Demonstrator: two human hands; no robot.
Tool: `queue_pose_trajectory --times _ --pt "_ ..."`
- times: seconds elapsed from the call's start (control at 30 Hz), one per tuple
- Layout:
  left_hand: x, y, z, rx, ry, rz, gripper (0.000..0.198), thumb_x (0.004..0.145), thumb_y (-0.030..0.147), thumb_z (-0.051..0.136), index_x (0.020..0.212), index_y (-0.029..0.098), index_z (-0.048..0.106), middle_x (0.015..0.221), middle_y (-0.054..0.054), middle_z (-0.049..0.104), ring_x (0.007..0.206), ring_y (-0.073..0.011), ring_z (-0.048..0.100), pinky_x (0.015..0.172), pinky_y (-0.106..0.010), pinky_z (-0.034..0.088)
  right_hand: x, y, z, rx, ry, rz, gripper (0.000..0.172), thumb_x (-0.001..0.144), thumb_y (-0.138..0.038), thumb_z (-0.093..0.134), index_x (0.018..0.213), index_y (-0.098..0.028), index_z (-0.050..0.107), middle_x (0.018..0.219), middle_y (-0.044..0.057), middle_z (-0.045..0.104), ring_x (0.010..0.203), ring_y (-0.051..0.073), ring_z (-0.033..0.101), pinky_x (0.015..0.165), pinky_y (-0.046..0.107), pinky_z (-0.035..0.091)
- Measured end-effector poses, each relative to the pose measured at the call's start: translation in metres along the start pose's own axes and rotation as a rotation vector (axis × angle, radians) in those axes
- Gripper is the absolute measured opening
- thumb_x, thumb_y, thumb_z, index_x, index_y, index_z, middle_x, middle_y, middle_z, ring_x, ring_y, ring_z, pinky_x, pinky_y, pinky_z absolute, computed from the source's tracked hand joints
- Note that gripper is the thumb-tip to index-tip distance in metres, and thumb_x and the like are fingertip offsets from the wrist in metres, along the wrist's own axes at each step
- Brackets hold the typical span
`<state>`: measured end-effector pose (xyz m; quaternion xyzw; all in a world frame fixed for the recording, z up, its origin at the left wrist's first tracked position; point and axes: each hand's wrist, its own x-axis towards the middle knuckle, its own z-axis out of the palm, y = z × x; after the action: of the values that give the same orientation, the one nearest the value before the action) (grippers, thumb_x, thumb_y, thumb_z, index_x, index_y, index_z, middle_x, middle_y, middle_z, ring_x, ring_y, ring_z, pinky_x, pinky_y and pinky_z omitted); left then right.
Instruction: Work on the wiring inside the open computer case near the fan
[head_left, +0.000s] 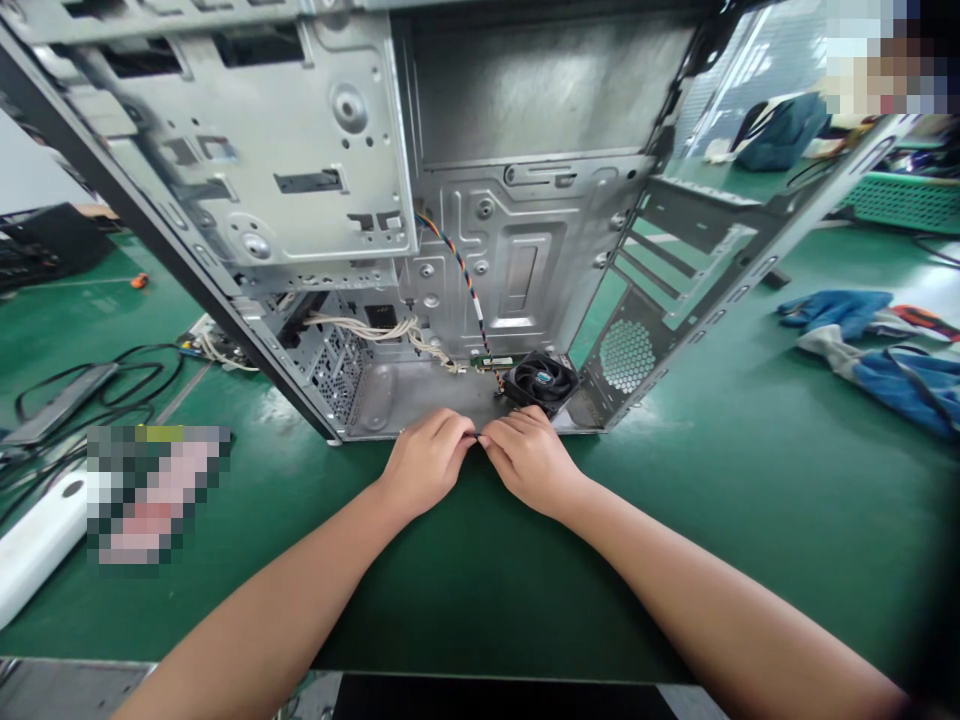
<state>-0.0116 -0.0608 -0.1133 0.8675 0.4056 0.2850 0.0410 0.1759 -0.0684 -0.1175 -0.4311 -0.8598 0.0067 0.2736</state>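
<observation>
Both hands meet at the front lower edge of an open metal computer case [322, 190]. My left hand [429, 460] is closed, thumb and fingers pinched together. Facing it, my right hand [536, 462] is closed the same way. A small dark bit shows between the fingertips, too small to name. Just behind my right hand, a black cooling fan [541, 383] lies on the case floor. Beside the fan is a small green circuit board [491, 363] with a white label. A twisted multicoloured cable [466, 275] hangs down towards them, and white wires [375, 328] lie further left.
Black cables [142, 365] and a white bar-shaped object [45, 535] lie on the green table [480, 600] at left. Blue cloth gloves [874, 365] and a green basket [904, 205] are at right. A person is partly visible at the upper right.
</observation>
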Motion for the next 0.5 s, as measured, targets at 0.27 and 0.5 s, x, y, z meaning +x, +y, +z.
queue_pose_trajectory --times 0.27,0.5 --pt "0.0013 -0.0004 -0.0006 0.064 -0.025 0.018 0.017 0.097 0.022 0.043 0.089 0.018 0.058 0.082 -0.003 0.063 0.078 -0.0163 0.058 0.072 -0.029 0.047 -0.0004 0.0006 0.0012 0.007 -0.003 0.009 0.025 0.094 -0.019 0.039 0.074 -0.018 0.055 0.068 0.002 0.061 0.068 0.015 0.052 0.074 0.031 0.027" --pt "0.0019 0.0004 -0.0018 0.094 -0.063 0.032 0.017 0.097 0.020 0.043 0.088 0.018 0.057 0.081 -0.002 0.063 0.077 -0.0170 0.057 0.071 -0.030 0.045 0.0003 -0.0007 -0.0005 0.011 0.000 0.006 0.025 0.094 -0.019 0.039 0.074 -0.018 0.055 0.068 0.003 0.061 0.068 0.015 0.052 0.074 0.031 0.028"
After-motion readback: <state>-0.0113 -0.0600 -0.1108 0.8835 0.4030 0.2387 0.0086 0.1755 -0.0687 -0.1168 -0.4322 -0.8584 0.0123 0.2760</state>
